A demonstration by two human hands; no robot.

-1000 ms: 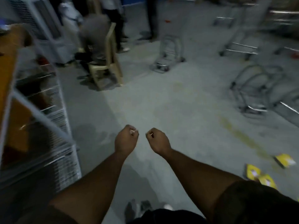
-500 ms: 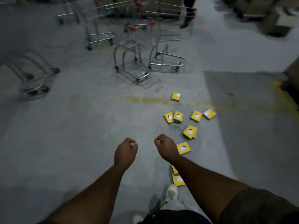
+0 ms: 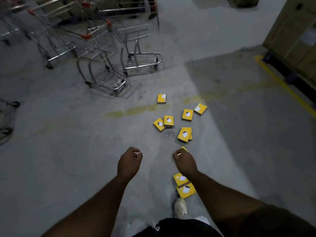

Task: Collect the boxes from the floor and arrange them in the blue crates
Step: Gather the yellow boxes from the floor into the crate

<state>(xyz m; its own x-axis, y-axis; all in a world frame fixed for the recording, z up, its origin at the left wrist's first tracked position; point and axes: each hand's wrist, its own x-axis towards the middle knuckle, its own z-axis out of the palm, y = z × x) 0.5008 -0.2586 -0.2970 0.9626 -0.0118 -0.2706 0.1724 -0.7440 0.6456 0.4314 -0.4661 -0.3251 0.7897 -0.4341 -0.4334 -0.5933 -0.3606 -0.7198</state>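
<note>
Several small yellow boxes lie scattered on the grey concrete floor ahead and to my right. The farthest box (image 3: 161, 98) lies alone, a pair (image 3: 168, 120) sits nearer, and two overlapping ones (image 3: 184, 134) lie just beyond my right hand. Two more boxes (image 3: 186, 190) lie by my foot, partly under my right forearm. Another box (image 3: 183, 148) peeks out behind my right hand (image 3: 185, 162). My left hand (image 3: 130, 162) and right hand are held out above the floor, fingers curled into fists, holding nothing. No blue crate is in view.
Metal shopping carts (image 3: 102, 48) stand clustered at the upper left, close to the farthest box. Large cardboard cartons on a pallet (image 3: 294, 31) fill the upper right behind a yellow floor line (image 3: 283, 86). My white shoe (image 3: 180, 208) is just behind the nearest boxes.
The view has swung from a rack and seated people to the floor with the boxes, which now appear closer. Both hands stay curled and have spread slightly apart.
</note>
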